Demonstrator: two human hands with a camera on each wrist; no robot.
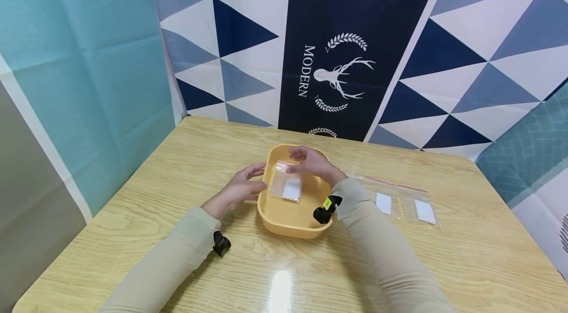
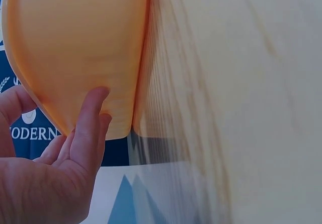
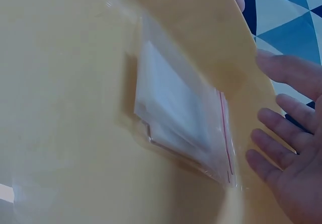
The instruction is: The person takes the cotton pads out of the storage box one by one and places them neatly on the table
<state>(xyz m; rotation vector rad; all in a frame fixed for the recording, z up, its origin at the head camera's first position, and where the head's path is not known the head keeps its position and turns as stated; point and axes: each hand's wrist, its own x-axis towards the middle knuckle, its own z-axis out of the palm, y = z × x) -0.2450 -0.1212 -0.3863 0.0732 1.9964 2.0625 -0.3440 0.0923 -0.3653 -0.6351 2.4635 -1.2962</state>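
Head view: wood-grain table [image 1: 213, 143] with bright glare near front; behind it, patterned cloth [image 1: 248, 22], blue and white triangles around dark deer-head band; teal cloth [image 1: 111, 81] at left. Orange tub [image 1: 286, 215] on table, clear bag [image 1: 291, 190] with white insert inside. Left grip [image 1: 237, 189] loose at tub's left side; right grip [image 1: 312, 162] released, above tub. Two bags [image 1: 383, 203] on table, right of tub.

Left wrist view: relaxed fingers [image 2: 86, 128] along tub's outer wall.

Right wrist view: fingers spread, holding nothing; red-striped bag just beside.
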